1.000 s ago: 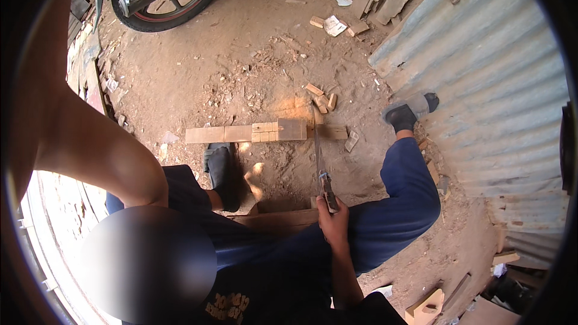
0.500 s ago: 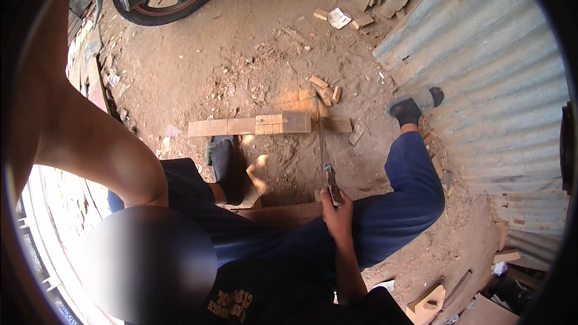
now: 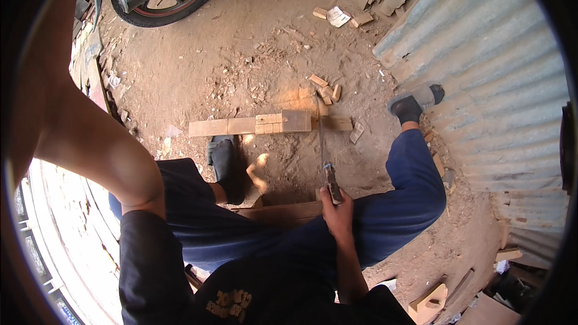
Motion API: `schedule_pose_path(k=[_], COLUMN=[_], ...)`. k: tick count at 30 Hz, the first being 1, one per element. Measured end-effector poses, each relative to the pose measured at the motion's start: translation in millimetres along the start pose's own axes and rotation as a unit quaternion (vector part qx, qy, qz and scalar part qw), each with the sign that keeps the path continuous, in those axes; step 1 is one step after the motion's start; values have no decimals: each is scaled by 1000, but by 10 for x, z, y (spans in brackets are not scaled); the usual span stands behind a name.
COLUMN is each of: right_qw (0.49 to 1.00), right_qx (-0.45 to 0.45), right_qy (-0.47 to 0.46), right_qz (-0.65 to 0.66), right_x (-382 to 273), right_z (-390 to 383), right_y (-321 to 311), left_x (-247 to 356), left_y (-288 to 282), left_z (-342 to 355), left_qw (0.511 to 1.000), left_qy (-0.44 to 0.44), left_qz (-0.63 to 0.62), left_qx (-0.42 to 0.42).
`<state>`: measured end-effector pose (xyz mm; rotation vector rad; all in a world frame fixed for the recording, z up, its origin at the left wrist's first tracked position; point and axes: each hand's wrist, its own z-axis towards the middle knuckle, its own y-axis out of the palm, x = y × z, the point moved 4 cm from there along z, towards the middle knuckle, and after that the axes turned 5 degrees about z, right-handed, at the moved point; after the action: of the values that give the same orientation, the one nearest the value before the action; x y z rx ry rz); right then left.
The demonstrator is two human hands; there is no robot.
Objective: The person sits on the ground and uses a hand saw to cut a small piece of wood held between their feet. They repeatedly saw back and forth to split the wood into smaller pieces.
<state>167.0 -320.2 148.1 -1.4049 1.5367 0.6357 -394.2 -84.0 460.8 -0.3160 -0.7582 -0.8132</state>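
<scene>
My right hand (image 3: 338, 207) is closed around the handle of a hand saw (image 3: 322, 138), whose narrow blade points away from me. The blade crosses a wooden plank (image 3: 208, 128) near its right end; whether it sits in a cut, I cannot tell. On the plank lie small wooden blocks (image 3: 268, 124) in rows, with a wider flat wood piece (image 3: 296, 120) beside them. My left arm (image 3: 102, 150) is raised at the left, and its hand is outside the picture.
Loose offcuts (image 3: 326, 91) lie on the dirt floor past the plank. A low wooden beam (image 3: 289, 213) runs beneath my legs. Corrugated metal sheeting (image 3: 481, 84) stands at the right. A motorbike wheel (image 3: 174, 18) is at the far left. Scrap wood (image 3: 428, 304) lies at the lower right.
My raised left arm has shifted slightly left, and its dark sleeve now shows at the lower left. The right hand and saw have barely moved.
</scene>
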Motion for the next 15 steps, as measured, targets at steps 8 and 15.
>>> schedule_pose_path(k=[8, 15], right_qw=[1000, 1000], right_qx=[-1, 3], right_qy=[-12, -23], right_qz=[10, 6], right_x=[1, 35], right_z=[7, 18], right_y=[19, -13], left_x=[678, 1514], left_y=[1534, 2946], left_z=[-510, -2326], left_qw=[978, 796], left_qy=[13, -116], left_qz=[-150, -377], left_qx=[-145, -459])
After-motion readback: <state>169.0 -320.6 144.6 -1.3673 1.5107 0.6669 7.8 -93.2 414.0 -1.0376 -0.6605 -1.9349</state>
